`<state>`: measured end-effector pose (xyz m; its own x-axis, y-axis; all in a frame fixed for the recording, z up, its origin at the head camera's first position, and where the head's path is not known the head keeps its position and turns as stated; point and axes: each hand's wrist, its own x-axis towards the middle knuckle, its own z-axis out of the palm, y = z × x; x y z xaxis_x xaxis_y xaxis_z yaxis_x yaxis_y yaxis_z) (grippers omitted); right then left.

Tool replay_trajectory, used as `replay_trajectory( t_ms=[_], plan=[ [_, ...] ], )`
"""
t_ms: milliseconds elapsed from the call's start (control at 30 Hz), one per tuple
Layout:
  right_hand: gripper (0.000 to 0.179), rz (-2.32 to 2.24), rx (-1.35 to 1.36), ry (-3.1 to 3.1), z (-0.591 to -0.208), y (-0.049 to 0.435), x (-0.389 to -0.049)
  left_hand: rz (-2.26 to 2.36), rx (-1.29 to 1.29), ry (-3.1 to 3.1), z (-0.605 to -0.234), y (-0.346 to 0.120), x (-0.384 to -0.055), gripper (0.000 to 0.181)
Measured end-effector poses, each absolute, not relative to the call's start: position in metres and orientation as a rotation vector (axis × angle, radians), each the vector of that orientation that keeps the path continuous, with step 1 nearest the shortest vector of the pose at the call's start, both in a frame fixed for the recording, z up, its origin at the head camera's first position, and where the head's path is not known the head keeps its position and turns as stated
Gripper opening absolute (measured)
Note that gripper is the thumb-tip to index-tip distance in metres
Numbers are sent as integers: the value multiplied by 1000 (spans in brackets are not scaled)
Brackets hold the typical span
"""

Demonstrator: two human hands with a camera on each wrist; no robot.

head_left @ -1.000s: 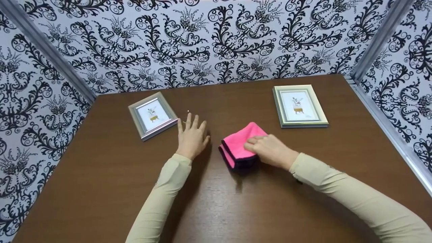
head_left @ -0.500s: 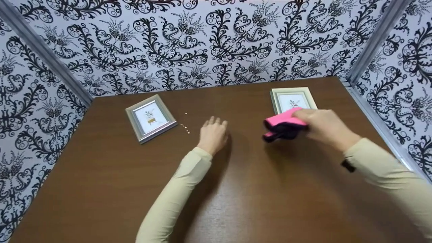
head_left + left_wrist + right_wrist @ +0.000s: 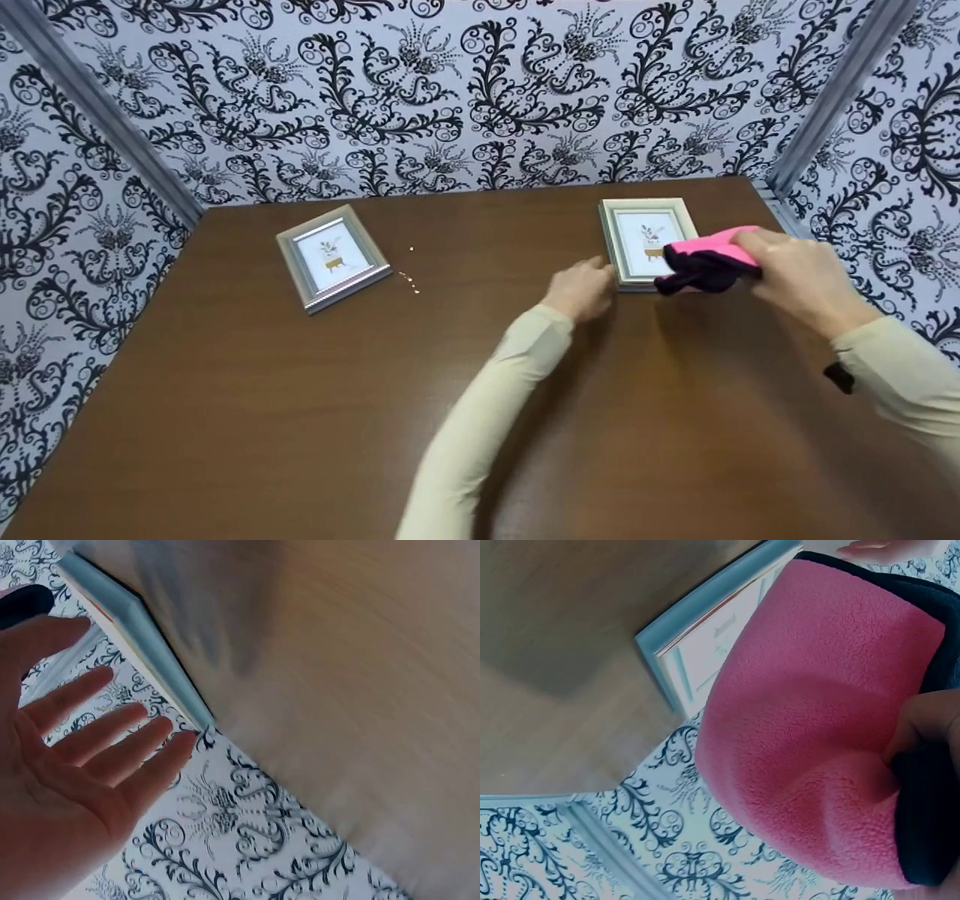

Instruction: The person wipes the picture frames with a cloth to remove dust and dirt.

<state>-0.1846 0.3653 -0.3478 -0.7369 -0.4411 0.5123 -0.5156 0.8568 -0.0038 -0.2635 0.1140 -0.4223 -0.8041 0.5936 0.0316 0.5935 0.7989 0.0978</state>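
In my right hand point(image 3: 799, 277) I grip a folded pink cloth with a dark edge point(image 3: 709, 262), held over the right side of the right picture frame point(image 3: 609, 240). The right wrist view shows the thumb pressing into the pink cloth point(image 3: 817, 705). My left hand point(image 3: 581, 291) is beside the left edge of that frame, near its lower corner. In the left wrist view its fingers point(image 3: 112, 739) are spread and nearly straight, with nothing in them. Whether they touch the frame point(image 3: 142, 637) I cannot tell.
A second picture frame point(image 3: 334, 259) lies tilted on the left of the brown table point(image 3: 337, 405). Small pale crumbs point(image 3: 411, 281) are scattered just right of it. A patterned wall point(image 3: 480, 90) stands along the back, with metal posts at both corners.
My right hand has lifted the cloth off the table and carried it right, over the right frame. My left hand has moved right from the crumbs, uncovering them, to that frame.
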Motion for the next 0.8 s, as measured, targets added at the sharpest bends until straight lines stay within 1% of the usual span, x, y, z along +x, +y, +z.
replay_trajectory(
  t_ms=[133, 300, 400, 567, 800],
  plan=[
    [41, 205, 643, -2490, -352, 376, -185, 155, 1009, 2931, -426, 145, -268, 44],
    [40, 229, 591, -2465, -358, 388, -185, 101, 1030, 2932, -434, 166, -269, 31],
    [35, 239, 544, -2481, -361, 394, -186, 71, 1003, 2948, -437, 169, -267, 23],
    [29, 257, 425, -2527, -363, 402, -188, -22, 1005, 2993, -434, 168, -262, 18],
    [25, 283, 323, -2557, -364, 406, -192, -242, 1099, 3099, -434, 165, -258, 22]
  ],
)
